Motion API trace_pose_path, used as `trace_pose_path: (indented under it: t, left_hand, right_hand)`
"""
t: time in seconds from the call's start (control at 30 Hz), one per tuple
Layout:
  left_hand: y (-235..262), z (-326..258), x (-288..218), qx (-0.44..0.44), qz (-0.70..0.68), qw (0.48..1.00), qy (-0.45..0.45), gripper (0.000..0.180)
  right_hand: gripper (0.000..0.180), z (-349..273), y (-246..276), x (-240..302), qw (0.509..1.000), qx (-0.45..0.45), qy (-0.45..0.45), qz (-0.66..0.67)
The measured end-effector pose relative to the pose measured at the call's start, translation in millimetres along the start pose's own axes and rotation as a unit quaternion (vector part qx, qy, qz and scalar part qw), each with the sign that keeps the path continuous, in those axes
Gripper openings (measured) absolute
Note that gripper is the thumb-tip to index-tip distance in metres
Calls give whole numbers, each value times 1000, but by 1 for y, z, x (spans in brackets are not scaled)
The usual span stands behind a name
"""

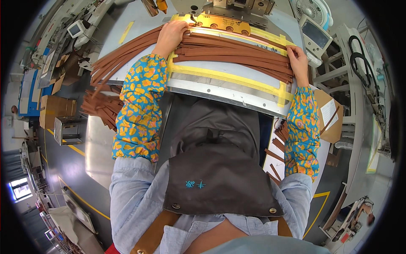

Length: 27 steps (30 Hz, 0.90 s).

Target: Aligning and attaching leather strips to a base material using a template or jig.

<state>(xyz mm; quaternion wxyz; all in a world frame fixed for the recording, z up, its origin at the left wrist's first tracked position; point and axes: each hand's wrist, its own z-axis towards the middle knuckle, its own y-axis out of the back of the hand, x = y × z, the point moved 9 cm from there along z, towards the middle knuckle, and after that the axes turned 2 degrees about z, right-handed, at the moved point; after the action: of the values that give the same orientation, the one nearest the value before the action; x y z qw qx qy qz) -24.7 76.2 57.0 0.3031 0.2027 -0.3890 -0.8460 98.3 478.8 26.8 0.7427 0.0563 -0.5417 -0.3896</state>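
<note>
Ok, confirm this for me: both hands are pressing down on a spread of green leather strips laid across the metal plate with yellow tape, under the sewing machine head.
Not quite: the leather strips are brown, not green. The head view shows the left hand and right hand both resting on them, across the metal plate edged with yellow tape, under the sewing machine head.

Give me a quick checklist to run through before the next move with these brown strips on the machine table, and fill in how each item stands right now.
1. Left hand flat on the brown strips near the yellow clamp plate: ok.
2. Right hand holding down the strips' right ends: ok.
3. Strips lying side by side across the yellow-taped template: ok.
4. Left fingertips clear of the needle area: cannot tell, they sit very close to the plate.
5. Spare strips within reach at the left: ok.
</note>
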Motion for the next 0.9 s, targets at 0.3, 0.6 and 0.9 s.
trace_pose_path:
  t: [0.3, 0.6, 0.9]
  left_hand:
    - [-1, -3, 2, 7, -11, 1000, 11, 8]
    - [-1, -2, 5, -3, -19, 1000, 15, 7]
    - [-2, -2, 5, -6, -11, 1000, 14, 8]
  right_hand:
    - [19, -3, -3, -8, 1000, 6, -6, 15]
    - [19, 0, -4, -13, 1000, 2, 0, 12]
    - [20, -1, -1, -9, 1000, -1, 1, 13]
